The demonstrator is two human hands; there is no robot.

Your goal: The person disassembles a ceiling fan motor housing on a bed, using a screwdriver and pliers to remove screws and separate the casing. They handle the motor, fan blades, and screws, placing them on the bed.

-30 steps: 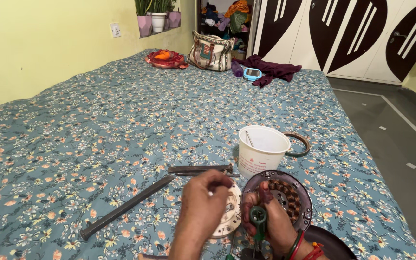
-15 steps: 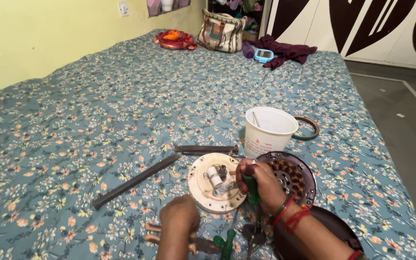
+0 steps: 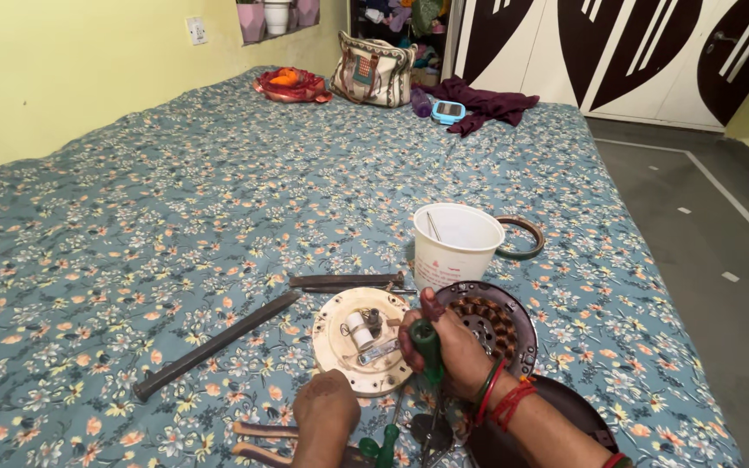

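A blue floral sheet (image 3: pixel 218 217) covers the floor of a yellow-walled room. The right hand (image 3: pixel 448 347) is clenched around a green-handled screwdriver (image 3: pixel 428 347), held upright between a cream round disc (image 3: pixel 359 342) and a dark motor winding (image 3: pixel 491 322). The left hand (image 3: pixel 327 407) rests fisted just below the disc, near pliers (image 3: pixel 262 440); whether it grips anything cannot be told. A white cup (image 3: pixel 457 244) stands behind, two dark bars (image 3: pixel 218 342) to the left.

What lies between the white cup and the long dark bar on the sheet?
In the head view, a short dark bar lies between the cup and the long bar.
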